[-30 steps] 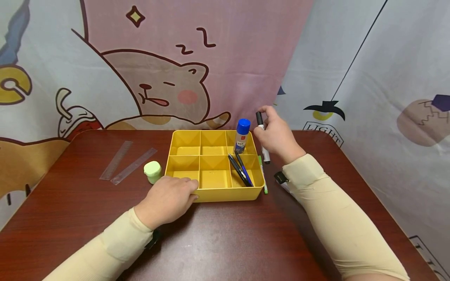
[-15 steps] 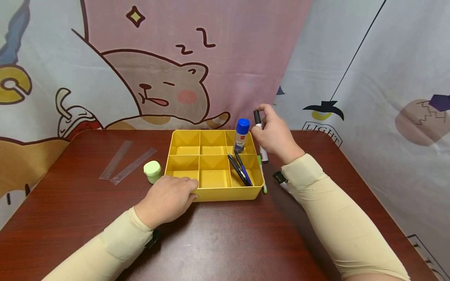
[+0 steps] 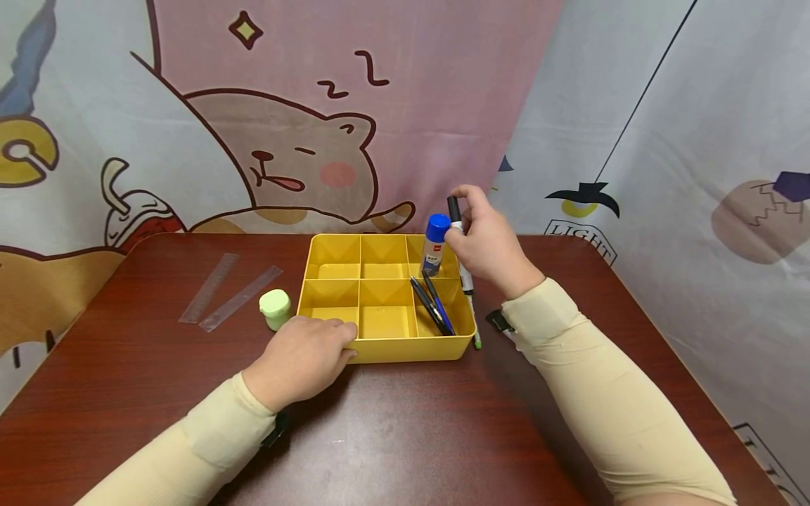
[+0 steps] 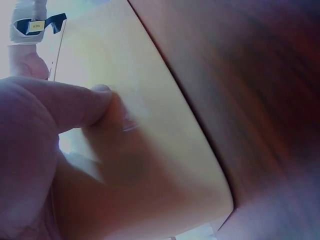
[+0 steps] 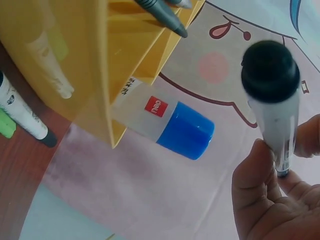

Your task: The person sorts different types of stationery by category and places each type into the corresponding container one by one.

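Note:
My left hand (image 3: pixel 304 358) grips the near wall of a yellow divided box (image 3: pixel 395 350); in the left wrist view the thumb (image 4: pixel 85 102) lies on its outer face. Over at the box's right side, my right hand (image 3: pixel 493 246) pinches a white marker (image 3: pixel 466 278) with a black cap, held nearly upright. Right next to it, a glue bottle (image 3: pixel 433 256) with a blue cap stands in the back right compartment. A black pen (image 3: pixel 428 303) and a blue pen (image 3: pixel 439 302) lean in the front right one.
A pale green lidded pot (image 3: pixel 275 309) stands left of the box, beside two clear rulers (image 3: pixel 211 287). Along the box's right side lies a green-ended pen (image 3: pixel 477 343). Another white marker (image 5: pixel 22 110) lies on the table in the right wrist view. A printed cloth hangs behind.
My right hand has moved a little left with the marker, from beside the box to its right rim, close to the glue bottle. My left hand has stayed in place.

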The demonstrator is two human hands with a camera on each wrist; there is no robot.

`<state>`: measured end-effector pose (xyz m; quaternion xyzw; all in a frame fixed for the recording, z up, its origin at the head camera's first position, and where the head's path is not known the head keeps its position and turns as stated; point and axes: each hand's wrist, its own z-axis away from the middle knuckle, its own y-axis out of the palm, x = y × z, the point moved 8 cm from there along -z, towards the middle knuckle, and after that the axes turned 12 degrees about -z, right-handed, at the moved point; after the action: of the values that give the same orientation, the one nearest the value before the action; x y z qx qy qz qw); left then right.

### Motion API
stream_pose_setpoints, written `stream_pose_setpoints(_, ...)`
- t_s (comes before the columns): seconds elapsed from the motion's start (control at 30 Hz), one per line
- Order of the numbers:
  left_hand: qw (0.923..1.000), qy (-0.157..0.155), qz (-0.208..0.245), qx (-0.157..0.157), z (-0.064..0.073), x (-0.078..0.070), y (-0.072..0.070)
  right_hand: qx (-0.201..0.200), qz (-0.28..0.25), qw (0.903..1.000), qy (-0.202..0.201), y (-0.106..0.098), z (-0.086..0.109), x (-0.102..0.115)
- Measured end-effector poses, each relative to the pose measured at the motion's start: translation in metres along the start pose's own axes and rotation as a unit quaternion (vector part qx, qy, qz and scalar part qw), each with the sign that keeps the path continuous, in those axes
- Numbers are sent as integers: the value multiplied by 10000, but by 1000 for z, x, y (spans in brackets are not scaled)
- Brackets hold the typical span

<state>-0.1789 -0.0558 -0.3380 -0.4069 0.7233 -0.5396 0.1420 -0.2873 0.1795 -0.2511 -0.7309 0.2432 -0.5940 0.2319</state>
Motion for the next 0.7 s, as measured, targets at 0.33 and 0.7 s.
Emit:
stream_pose_setpoints(0.33, 10000, -7, 3, 6, 0, 0, -1, 185, -114, 9986, -487, 9, 5, 17)
stream_pose_setpoints(0.7, 10000, 1, -12, 9, 0, 0, 0, 455, -345, 9917, -1150, 26, 15, 39)
